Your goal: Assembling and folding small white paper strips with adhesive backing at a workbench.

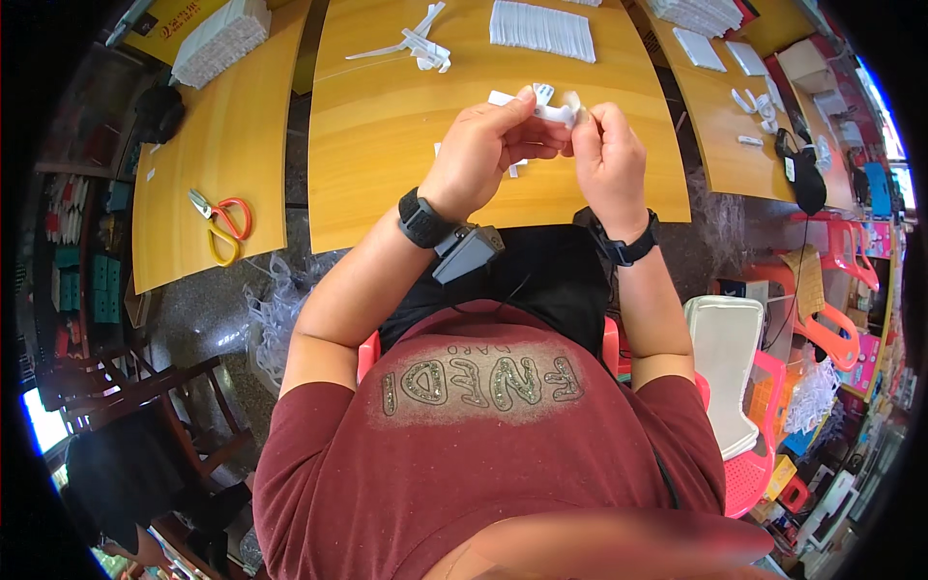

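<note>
Over the wooden table (387, 174), my left hand (474, 145) is closed around a small white piece (553, 114) that looks like plastic; its exact kind is not clear. My right hand (611, 159) pinches the right end of this piece between thumb and fingers. A small white tag with dark marks (543, 94) shows just above the piece. Beneath my hands, little white scraps lie on the tabletop, partly covered by my left hand. Farther off are loose white strips (423, 48) and a neat row of white flat pieces (541, 31).
Scissors with red and yellow handles (228, 230) lie on the left table (174, 203). A white stack (224, 41) stands at its far end. The right table (720, 135) carries white pieces and a dark pouch-like thing (802, 174). Pink chairs (759, 464) stand at right.
</note>
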The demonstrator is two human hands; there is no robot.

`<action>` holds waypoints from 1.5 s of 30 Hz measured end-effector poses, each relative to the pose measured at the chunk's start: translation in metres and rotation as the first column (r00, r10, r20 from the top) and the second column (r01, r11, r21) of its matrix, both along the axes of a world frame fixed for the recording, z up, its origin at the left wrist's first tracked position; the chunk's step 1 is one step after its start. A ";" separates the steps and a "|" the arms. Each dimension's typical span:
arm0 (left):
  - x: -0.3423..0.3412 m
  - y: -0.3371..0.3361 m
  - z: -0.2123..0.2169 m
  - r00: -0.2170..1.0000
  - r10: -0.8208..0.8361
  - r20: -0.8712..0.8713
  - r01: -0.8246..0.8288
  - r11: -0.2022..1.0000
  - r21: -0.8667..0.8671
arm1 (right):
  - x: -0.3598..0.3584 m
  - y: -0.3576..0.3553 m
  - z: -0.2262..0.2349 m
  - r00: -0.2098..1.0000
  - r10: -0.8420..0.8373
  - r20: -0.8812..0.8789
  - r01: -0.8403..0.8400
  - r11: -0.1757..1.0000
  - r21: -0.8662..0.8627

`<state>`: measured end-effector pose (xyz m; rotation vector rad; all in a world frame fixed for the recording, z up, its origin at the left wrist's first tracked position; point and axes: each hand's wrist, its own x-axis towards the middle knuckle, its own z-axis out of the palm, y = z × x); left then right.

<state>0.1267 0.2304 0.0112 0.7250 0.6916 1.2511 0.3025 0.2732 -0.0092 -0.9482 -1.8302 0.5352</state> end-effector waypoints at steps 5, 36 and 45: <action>0.003 -0.004 0.005 0.997 0.062 0.050 -0.059 0.997 -0.056 | 0.009 -0.007 0.003 0.996 0.018 -0.084 -0.034 0.981 -0.192; -0.028 0.000 -0.019 0.994 0.105 -0.033 -0.108 0.986 -0.126 | 0.038 0.003 0.025 0.790 0.195 -0.581 -0.180 0.980 0.084; -0.037 -0.007 -0.022 0.988 -0.146 -0.046 0.144 0.988 -0.050 | 0.031 0.028 -0.013 0.976 -0.083 0.202 0.076 0.996 0.044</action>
